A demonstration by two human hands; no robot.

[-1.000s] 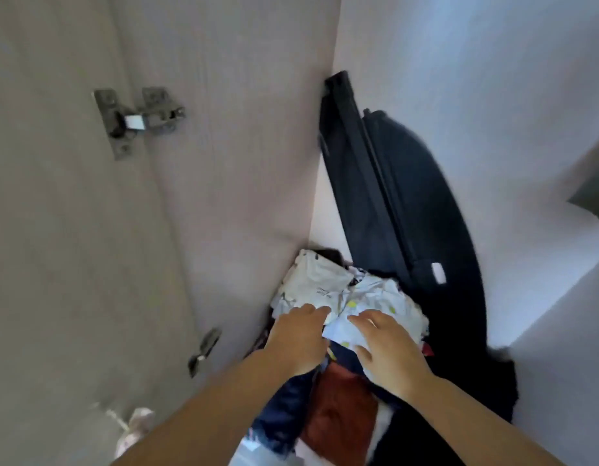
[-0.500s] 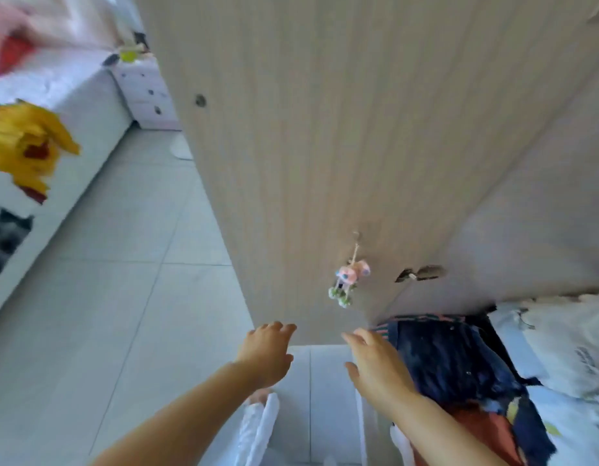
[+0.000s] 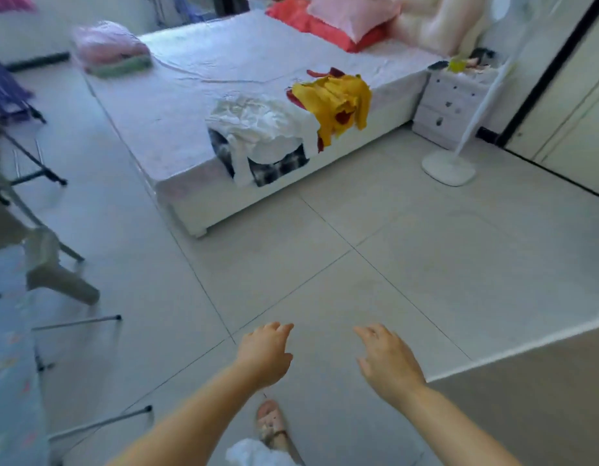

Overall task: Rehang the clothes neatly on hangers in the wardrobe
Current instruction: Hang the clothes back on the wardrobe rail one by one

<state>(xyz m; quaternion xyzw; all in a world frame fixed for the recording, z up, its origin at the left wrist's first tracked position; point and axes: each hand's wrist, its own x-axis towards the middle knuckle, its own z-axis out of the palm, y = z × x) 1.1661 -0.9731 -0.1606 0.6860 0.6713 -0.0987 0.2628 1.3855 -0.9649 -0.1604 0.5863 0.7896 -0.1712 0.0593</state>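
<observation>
Step to the bed [image 3: 190, 95], lift the white cloth [image 3: 264, 126] by its shoulders. Holding nothing in left grip [image 3: 264, 354], right grip [image 3: 389, 361], both wide.

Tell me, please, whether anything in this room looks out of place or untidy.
Yes: a yellow garment and a white garment lie crumpled over the edge of the bed, not on hangers.

The left hand [image 3: 264, 356], right hand [image 3: 389, 361] and forearms were bare; one foot wore a pink strapped sandal [image 3: 271, 426] below a white hem [image 3: 254, 454].
</observation>
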